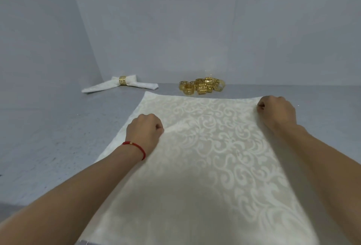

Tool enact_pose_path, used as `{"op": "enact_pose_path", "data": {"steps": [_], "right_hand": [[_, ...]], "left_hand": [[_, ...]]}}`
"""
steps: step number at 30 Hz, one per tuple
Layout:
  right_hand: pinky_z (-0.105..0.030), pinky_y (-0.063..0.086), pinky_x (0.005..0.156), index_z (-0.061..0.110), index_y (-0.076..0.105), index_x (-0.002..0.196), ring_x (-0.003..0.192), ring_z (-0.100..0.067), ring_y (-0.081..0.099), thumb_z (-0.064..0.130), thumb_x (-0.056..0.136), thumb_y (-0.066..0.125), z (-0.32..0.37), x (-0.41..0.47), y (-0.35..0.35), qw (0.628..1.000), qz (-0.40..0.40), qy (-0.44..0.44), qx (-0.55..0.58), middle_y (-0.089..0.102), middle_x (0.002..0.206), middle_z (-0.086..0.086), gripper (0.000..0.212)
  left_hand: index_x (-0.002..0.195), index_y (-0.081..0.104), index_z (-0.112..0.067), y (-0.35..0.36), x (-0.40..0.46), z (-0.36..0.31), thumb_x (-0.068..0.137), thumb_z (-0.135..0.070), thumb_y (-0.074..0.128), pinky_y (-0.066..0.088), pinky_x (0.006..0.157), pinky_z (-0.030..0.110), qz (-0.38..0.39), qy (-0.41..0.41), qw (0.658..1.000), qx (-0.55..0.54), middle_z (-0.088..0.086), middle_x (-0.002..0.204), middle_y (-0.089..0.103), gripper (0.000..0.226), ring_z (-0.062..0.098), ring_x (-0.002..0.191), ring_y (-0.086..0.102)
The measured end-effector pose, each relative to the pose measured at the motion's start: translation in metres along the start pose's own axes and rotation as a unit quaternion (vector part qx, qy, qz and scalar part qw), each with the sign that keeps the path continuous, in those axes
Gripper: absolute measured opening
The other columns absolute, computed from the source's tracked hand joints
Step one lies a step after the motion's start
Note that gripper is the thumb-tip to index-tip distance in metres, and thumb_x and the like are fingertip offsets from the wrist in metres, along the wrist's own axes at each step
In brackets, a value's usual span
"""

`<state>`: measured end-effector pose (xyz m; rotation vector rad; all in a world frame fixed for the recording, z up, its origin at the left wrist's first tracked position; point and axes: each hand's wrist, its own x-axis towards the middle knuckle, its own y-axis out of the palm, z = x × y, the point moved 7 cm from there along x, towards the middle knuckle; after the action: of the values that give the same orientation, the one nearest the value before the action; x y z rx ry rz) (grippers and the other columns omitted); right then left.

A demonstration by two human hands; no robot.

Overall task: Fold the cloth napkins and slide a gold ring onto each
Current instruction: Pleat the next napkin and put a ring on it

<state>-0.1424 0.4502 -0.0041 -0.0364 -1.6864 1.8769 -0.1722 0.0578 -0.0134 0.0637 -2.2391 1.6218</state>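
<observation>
Napkin in work: a cream damask napkin lies spread flat across the middle and lower part of the frame on the grey desk, pattern up, probably so it can be squared before the first fold.
Left hand: its grip is curled onto the cloth a little way in from the left edge, at centre left of the frame; a small ridge rises from the pinch. A red bracelet circles the wrist.
Right hand: its grip is pinched on the cloth at the far right corner, at centre right of the frame, apparently holding that corner taut.
Finished piece: a folded napkin wearing a gold ring sits at upper left, against the wall, out of the way.
Ring supply: a heap of gold rings lies just beyond the cloth's far edge, near but apart.
Edges: the far edge runs straight; the near edge falls out of view at the bottom.
Room: bare desk shows left of the cloth; the wall closes the far side.
</observation>
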Motion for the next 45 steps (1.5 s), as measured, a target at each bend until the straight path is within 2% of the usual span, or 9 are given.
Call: {"op": "enact_pose_path", "data": {"steps": [8, 12, 17, 23, 29, 36, 39, 42, 45], "right_hand": [[-0.033, 0.045, 0.074, 0.018, 0.058, 0.095, 0.081, -0.025, 0.058, 0.036, 0.085, 0.066, -0.053, -0.024, -0.039, 0.96, 0.185, 0.023, -0.211, 0.056, 0.085, 0.0, 0.021], [-0.027, 0.052, 0.067, 0.016, 0.063, 0.08, 0.062, -0.017, 0.065, 0.037, 0.084, 0.066, -0.074, -0.058, -0.064, 0.9, 0.298, 0.01, -0.319, 0.065, 0.054, 0.003, 0.021], [-0.043, 0.046, 0.096, 0.025, 0.048, 0.133, 0.12, -0.03, 0.058, 0.062, 0.103, 0.032, -0.08, -0.067, -0.056, 0.963, 0.228, -0.025, -0.143, 0.059, 0.132, -0.005, 0.051], [-0.049, 0.039, 0.104, 0.025, 0.059, 0.107, 0.112, -0.031, 0.055, 0.059, 0.099, 0.003, -0.095, -0.077, -0.041, 0.965, 0.202, -0.019, -0.167, 0.062, 0.126, -0.008, 0.066], [-0.046, 0.043, 0.101, 0.034, 0.05, 0.139, 0.129, -0.031, 0.052, 0.059, 0.103, 0.028, -0.077, -0.095, -0.032, 0.967, 0.23, -0.063, -0.087, 0.054, 0.141, -0.004, 0.049], [-0.055, 0.038, 0.108, 0.033, 0.056, 0.106, 0.127, -0.028, 0.053, 0.059, 0.099, 0.015, -0.122, -0.11, -0.027, 0.97, 0.23, -0.004, -0.078, 0.056, 0.136, 0.002, 0.049], [-0.052, 0.041, 0.106, 0.026, 0.056, 0.129, 0.125, -0.034, 0.054, 0.061, 0.099, 0.009, -0.111, -0.13, -0.053, 0.973, 0.209, 0.01, -0.098, 0.058, 0.139, -0.011, 0.066], [-0.046, 0.048, 0.094, 0.021, 0.062, 0.127, 0.114, -0.034, 0.061, 0.057, 0.101, 0.026, -0.043, -0.179, -0.094, 0.98, 0.061, -0.184, -0.044, 0.064, 0.128, -0.008, 0.057], [-0.042, 0.05, 0.094, 0.022, 0.063, 0.124, 0.11, -0.022, 0.062, 0.055, 0.096, 0.054, 0.032, -0.284, -0.109, 0.866, 0.051, -0.49, 0.088, 0.064, 0.123, 0.002, 0.044]], "left_hand": [[0.088, 0.072, -0.019, 0.014, 0.026, -0.055, 0.09, -0.011, 0.055, 0.034, 0.068, 0.031, -0.003, 0.137, 0.977, 0.164, 0.0, 0.091, 0.069, 0.019, 0.025, 0.088, 0.059], [0.104, 0.065, -0.014, 0.025, 0.039, -0.084, 0.087, -0.002, 0.054, 0.046, 0.072, 0.036, 0.057, 0.093, 0.984, 0.142, 0.008, 0.109, 0.062, 0.023, 0.032, 0.096, 0.062], [0.147, 0.036, -0.018, 0.019, -0.042, -0.139, 0.096, -0.032, 0.048, 0.04, 0.104, 0.049, 0.037, 0.166, 0.983, 0.071, 0.012, 0.156, 0.03, 0.054, 0.034, 0.137, 0.037], [0.132, 0.051, -0.035, 0.011, -0.19, -0.152, 0.089, -0.066, 0.042, 0.024, 0.119, 0.048, 0.126, 0.292, 0.944, -0.09, -0.001, 0.148, 0.044, 0.054, 0.018, 0.141, 0.033], [0.081, 0.065, -0.022, 0.003, -0.182, -0.153, 0.088, -0.04, 0.067, 0.038, 0.097, 0.028, 0.133, 0.272, 0.919, -0.253, -0.009, 0.1, 0.069, 0.019, 0.008, 0.102, 0.057], [0.105, 0.046, -0.036, -0.012, -0.202, -0.138, 0.084, -0.075, 0.05, 0.03, 0.111, 0.035, 0.195, 0.343, 0.916, -0.071, -0.022, 0.122, 0.05, 0.044, 0.003, 0.117, 0.045], [0.118, 0.042, -0.038, -0.018, -0.209, -0.124, 0.08, -0.082, 0.049, 0.009, 0.123, 0.044, 0.21, 0.364, 0.907, -0.007, -0.024, 0.126, 0.04, 0.058, -0.001, 0.121, 0.042], [0.12, 0.04, -0.036, -0.025, -0.215, -0.11, 0.077, -0.075, 0.061, 0.016, 0.121, 0.052, 0.167, 0.394, 0.903, 0.033, -0.018, 0.131, 0.039, 0.062, 0.005, 0.127, 0.039], [0.131, 0.042, -0.03, -0.013, -0.227, -0.093, 0.066, -0.061, 0.08, 0.033, 0.111, 0.055, 0.15, 0.403, 0.89, 0.15, 0.003, 0.14, 0.04, 0.081, 0.025, 0.131, 0.039]]}}
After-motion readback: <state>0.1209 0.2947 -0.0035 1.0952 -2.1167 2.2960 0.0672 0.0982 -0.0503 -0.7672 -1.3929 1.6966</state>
